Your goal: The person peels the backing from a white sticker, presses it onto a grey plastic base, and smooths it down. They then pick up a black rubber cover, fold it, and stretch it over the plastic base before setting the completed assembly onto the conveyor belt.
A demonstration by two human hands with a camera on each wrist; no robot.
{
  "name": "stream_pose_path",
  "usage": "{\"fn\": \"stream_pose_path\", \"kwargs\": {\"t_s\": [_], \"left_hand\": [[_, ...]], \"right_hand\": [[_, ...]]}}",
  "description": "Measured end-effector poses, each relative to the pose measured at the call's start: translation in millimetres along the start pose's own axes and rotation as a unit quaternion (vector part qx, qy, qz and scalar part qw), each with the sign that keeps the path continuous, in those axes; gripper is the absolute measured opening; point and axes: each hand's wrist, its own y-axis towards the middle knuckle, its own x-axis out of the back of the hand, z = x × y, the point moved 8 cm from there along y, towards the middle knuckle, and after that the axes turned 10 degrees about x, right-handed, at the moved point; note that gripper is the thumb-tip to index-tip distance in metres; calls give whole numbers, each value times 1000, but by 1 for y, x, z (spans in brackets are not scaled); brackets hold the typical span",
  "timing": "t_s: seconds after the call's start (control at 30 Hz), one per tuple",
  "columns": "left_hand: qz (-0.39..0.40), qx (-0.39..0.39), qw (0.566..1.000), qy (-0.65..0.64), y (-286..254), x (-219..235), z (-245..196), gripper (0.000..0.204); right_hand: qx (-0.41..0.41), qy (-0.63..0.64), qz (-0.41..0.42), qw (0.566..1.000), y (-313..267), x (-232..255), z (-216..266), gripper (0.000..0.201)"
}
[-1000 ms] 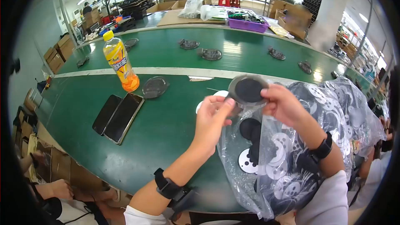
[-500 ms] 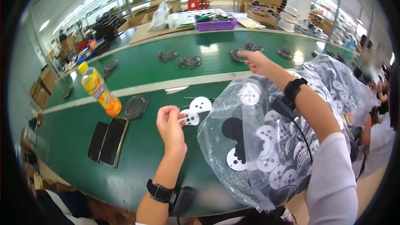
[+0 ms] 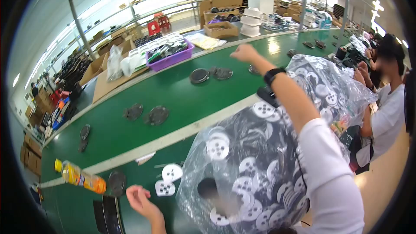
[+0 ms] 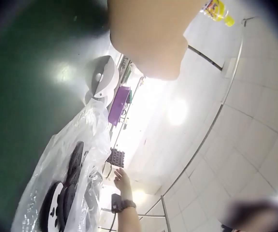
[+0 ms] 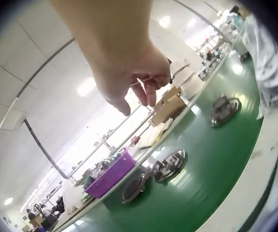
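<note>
My right hand (image 3: 245,53) reaches out over the green conveyor belt (image 3: 177,89), its fingers loosely bent and holding nothing in the right wrist view. Below it on the belt lie a round dark part (image 3: 199,76) and a second dark part (image 3: 222,73) beside it. My left hand (image 3: 142,200) hovers low over the near table with relaxed fingers, also holding nothing. Close to its right are two white discs with holes (image 3: 172,172). A large clear plastic bag (image 3: 195,177) full of similar white discs (image 3: 253,190) lies under my right arm, with black discs (image 3: 208,188) at its opening.
To the left of my left hand stand a yellow-capped drink bottle (image 3: 82,177), a dark round piece (image 3: 117,183) and two phones (image 3: 112,214). More dark parts (image 3: 157,115) lie along the belt. A purple bin (image 3: 171,56) sits beyond it; another person (image 3: 383,108) is at right.
Both hands held a round dark part; the right hand then reached with it to the belt and now is empty, lifted above it. My left hand stays near the white discs. The view has swung right.
</note>
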Motion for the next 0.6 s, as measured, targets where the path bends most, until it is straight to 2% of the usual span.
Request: {"fn": "stream_pose_path", "kwargs": {"t_s": [0.03, 0.1, 0.13, 0.17, 0.23, 0.27, 0.3, 0.33, 0.37, 0.43, 0.47, 0.5, 0.57, 0.6], "left_hand": [[-4, -6, 1000, 20, 3, 1, 2, 4], [5, -17, 999, 36, 6, 5, 5, 5], [36, -2, 999, 37, 5, 5, 3, 12], [31, -2, 998, 48, 5, 6, 2, 12], [7, 19, 997, 75, 0, -5, -9, 5], [11, 38, 997, 61, 2, -2, -5, 4], [-5, 50, 996, 74, 3, -1, 2, 4], [-1, 43, 997, 64, 3, -4, 5, 3], [2, 34, 998, 55, 3, -3, 4, 5], [1, 37, 998, 53, 3, -3, 2, 3], [8, 31, 998, 53, 3, -3, 1, 3], [16, 24, 998, 51, 3, -3, -1, 2], [11, 38, 998, 53, 2, -4, -1, 3], [22, 45, 997, 52, 2, -7, -1, 5]], "right_hand": [[-20, -18, 42, 999, 6, -25, -5, 56], [-59, -42, 66, 995, 15, -71, -11, 63], [-53, -26, 63, 996, 17, -88, -15, 66], [-43, -6, 63, 997, 22, -109, -11, 69], [-30, -98, 120, 987, 26, -137, -10, 76], [-59, -114, 146, 981, 35, -143, -19, 83], [-67, -107, 165, 978, 33, -130, -19, 85], [-80, -23, 222, 971, 28, -122, -21, 79], [-79, 62, 232, 968, 28, -122, -32, 73], [-107, 5, 218, 970, 26, -103, -42, 75], [-100, -66, 178, 977, 23, -85, -37, 73], [-32, -128, 154, 979, 28, -74, -29, 70], [22, 98, 142, 985, 35, -66, 9, 65], [38, 97, 147, 984, 40, -70, 33, 65]]}}
